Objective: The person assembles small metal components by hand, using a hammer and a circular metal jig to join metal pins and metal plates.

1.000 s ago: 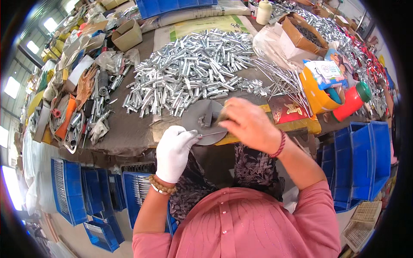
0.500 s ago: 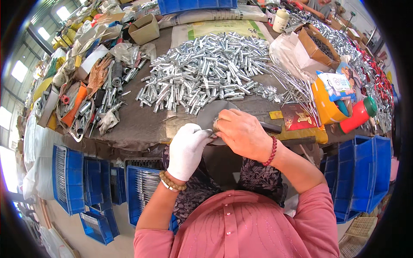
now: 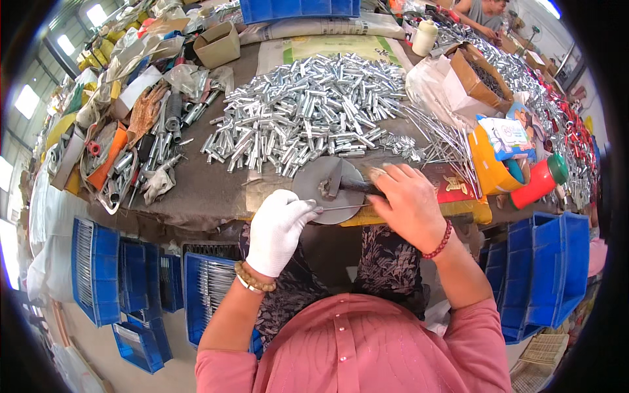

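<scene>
My left hand [image 3: 283, 229], in a white glove, is closed in a pinch on one end of a thin metal rod [image 3: 344, 207]. The rod lies level across the near part of a round grey metal disc [image 3: 306, 177] at the table edge. My bare right hand [image 3: 409, 202] is around the dark handle [image 3: 362, 187] of a hammer, thumb on the near side and fingers on the far side. The hammer's head [image 3: 333, 178] is over the disc. A big heap of short silver metal tubes [image 3: 308, 108] lies just beyond the disc.
Long thin rods [image 3: 445, 144] and a dark red booklet [image 3: 452, 183] lie to the right, near a yellow container [image 3: 491, 164] and a red bottle [image 3: 534, 187]. Tools and a glove [image 3: 145, 112] crowd the left. Blue crates [image 3: 98, 272] stand below on both sides.
My hands have parted: the right has moved right, off the fingertips of the left and onto the hammer handle. The disc, hammer head and rod now show between them.
</scene>
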Tool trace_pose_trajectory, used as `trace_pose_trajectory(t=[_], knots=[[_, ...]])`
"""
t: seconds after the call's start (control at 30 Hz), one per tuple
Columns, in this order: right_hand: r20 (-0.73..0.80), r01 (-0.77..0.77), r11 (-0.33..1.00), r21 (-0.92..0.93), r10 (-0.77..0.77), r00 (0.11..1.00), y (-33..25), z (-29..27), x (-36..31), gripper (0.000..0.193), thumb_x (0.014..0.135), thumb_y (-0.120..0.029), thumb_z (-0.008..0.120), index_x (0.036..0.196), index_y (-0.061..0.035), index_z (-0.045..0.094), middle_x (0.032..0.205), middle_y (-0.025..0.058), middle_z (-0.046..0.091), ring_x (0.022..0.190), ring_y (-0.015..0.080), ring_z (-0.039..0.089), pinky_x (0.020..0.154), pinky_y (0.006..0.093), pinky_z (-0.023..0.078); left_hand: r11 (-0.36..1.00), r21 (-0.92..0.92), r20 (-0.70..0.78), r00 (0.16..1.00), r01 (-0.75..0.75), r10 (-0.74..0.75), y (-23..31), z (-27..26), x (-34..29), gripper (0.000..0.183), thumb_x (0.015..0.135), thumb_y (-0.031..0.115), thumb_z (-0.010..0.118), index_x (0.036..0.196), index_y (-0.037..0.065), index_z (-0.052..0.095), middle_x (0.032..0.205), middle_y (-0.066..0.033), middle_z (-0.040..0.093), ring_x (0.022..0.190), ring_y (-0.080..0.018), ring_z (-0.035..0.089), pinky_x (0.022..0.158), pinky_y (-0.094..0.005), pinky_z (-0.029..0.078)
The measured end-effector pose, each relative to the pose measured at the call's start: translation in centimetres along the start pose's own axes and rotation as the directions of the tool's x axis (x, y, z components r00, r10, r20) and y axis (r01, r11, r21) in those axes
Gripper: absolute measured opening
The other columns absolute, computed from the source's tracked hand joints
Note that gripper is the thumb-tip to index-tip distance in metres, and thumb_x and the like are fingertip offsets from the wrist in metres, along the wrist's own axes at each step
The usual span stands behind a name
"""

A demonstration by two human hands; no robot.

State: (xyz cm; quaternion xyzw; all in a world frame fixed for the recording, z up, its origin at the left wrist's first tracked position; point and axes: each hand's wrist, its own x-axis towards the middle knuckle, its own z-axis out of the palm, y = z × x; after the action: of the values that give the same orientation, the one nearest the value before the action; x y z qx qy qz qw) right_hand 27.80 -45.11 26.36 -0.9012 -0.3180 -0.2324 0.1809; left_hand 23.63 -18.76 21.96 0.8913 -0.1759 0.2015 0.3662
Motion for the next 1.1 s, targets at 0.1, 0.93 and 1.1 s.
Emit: trace_pose_trajectory(t=[0.1, 0.93, 1.1], knots=[[0.17, -0.035, 0.999, -0.034, 0.04, 0.985, 1.5, 0.5, -1.1, 0.024, 0.085, -0.013, 0.077, 0.108, -0.0075, 0.072, 0.103, 0.0104, 0.064, 0.094, 0.0309, 0.067, 0.082, 0.0441, 0.055, 0.999, -0.047, 0.014, 1.0, 0.009, -0.009, -0.1, -0.1, 0.2, 0.019, 0.085, 0.006, 0.082, 0.103, 0.005, 0.08, 0.091, -0.0102, 0.066, 0.086, -0.028, 0.067, 0.076, -0.0365, 0.054], [-0.198, -0.011, 0.957, 0.289, 0.071, 0.978, -3.5, -1.7, -2.4, 0.019, 0.082, 0.003, 0.078, 0.1, -0.002, 0.077, 0.096, 0.0116, 0.059, 0.074, 0.0303, 0.065, 0.061, 0.0411, 0.054, 0.978, -0.168, 0.089, 0.99, 0.125, -0.111, 0.4, -0.8, 0.8, 0.013, 0.081, 0.004, 0.084, 0.092, 0.002, 0.077, 0.087, -0.0107, 0.066, 0.085, -0.0297, 0.065, 0.077, -0.0379, 0.052], [-0.005, -0.015, 0.986, 0.168, 0.016, 1.0, -2.8, -1.0, -3.4, 0.017, 0.082, 0.0, 0.077, 0.099, -0.003, 0.077, 0.099, 0.0107, 0.061, 0.075, 0.0295, 0.067, 0.062, 0.0412, 0.055, 0.974, -0.148, 0.103, 0.983, 0.169, -0.154, 0.3, -0.8, 0.9, 0.016, 0.079, 0.004, 0.086, 0.092, 0.001, 0.077, 0.088, -0.0097, 0.066, 0.084, -0.0271, 0.065, 0.076, -0.0365, 0.051]])
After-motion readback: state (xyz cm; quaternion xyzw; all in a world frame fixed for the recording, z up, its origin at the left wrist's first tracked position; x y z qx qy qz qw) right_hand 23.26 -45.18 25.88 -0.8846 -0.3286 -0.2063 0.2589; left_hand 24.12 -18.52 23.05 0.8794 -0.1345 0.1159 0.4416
